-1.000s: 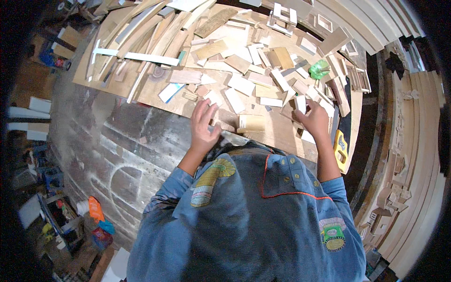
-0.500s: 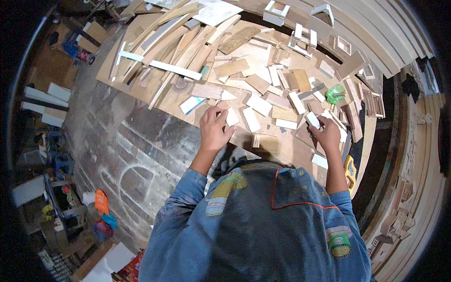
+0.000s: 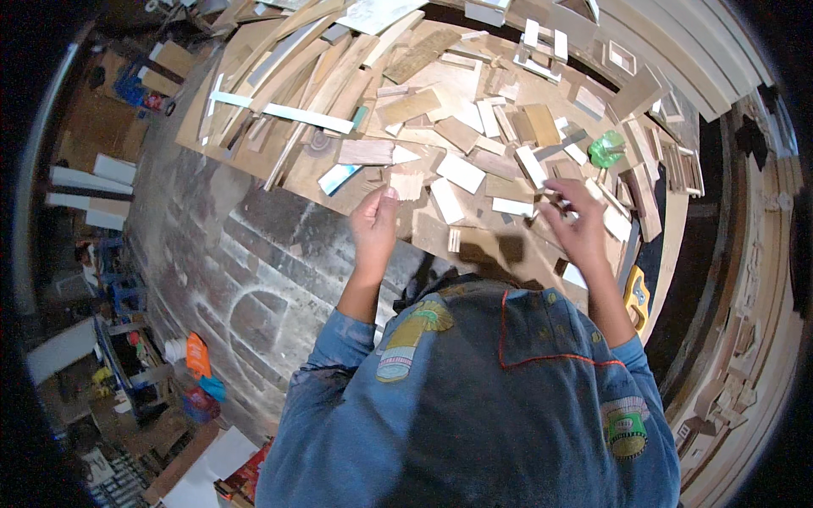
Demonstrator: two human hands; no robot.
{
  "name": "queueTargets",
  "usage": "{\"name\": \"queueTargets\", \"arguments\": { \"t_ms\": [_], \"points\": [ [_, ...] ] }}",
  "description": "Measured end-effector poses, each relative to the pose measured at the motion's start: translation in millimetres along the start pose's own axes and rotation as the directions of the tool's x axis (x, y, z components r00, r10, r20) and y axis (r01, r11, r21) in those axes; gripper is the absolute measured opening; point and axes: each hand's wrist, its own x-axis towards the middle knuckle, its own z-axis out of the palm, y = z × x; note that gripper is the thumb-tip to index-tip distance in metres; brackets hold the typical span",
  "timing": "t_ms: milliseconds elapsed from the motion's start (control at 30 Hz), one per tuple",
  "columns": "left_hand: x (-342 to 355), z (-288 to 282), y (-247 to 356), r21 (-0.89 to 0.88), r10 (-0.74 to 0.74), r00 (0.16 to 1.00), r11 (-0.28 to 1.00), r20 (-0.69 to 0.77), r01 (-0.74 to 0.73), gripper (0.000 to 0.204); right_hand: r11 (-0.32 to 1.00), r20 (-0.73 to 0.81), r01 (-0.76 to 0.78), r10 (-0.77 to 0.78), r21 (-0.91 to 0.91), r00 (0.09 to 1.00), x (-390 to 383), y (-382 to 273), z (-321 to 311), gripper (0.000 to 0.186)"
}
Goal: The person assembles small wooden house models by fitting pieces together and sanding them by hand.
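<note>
My left hand (image 3: 374, 222) is closed, thumb and fingers pinched at the edge of a small pale wooden piece (image 3: 406, 185) with a notched side. To the right, my right hand (image 3: 583, 222) hovers over the board with thumb and forefinger apart and bent. Nothing clearly shows between them. White-faced blocks lie around both hands: one slanted white block (image 3: 443, 200) between them, another white block (image 3: 512, 207) left of my right thumb, and a long white block (image 3: 616, 222) beside my right wrist. A small grooved block (image 3: 455, 240) sits near the board's front edge.
Long wooden strips (image 3: 313, 85) are heaped at the back left of the wooden board (image 3: 292, 179). A green crumpled plastic piece (image 3: 605, 149) lies beyond my right hand. The yellow handle (image 3: 636, 298) of a tool rests by the right edge. Small wooden frames (image 3: 621, 57) stand at the back right.
My left hand has closed around the notched wooden piece and shifted slightly left. My right hand has moved a little left and up, and the white block formerly at its fingertips no longer shows there.
</note>
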Motion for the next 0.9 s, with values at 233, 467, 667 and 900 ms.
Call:
{"name": "queueTargets", "arguments": {
  "t_ms": [233,467,667,900],
  "points": [
    [-29,40,70,0.074,0.071,0.987,0.994,0.142,-0.082,0.026,0.952,0.086,0.297,-0.302,0.069,0.949,7,-75,53,0.054],
    [-49,46,65,-0.005,0.014,0.982,1.0,0.187,-0.014,0.024,0.966,0.137,0.203,-0.225,0.158,0.965,-3,-60,57,0.043],
    [-43,31,42,0.087,0.093,0.974,0.99,0.207,-0.113,0.026,0.983,0.169,0.154,-0.168,0.097,0.971,-10,-39,58,0.041],
    [-48,18,-1,-0.076,-0.301,0.891,0.936,0.34,0.345,0.041,0.986,0.44,0.125,-0.063,-0.114,0.896,-27,-9,78,0.041]
  ]
}}
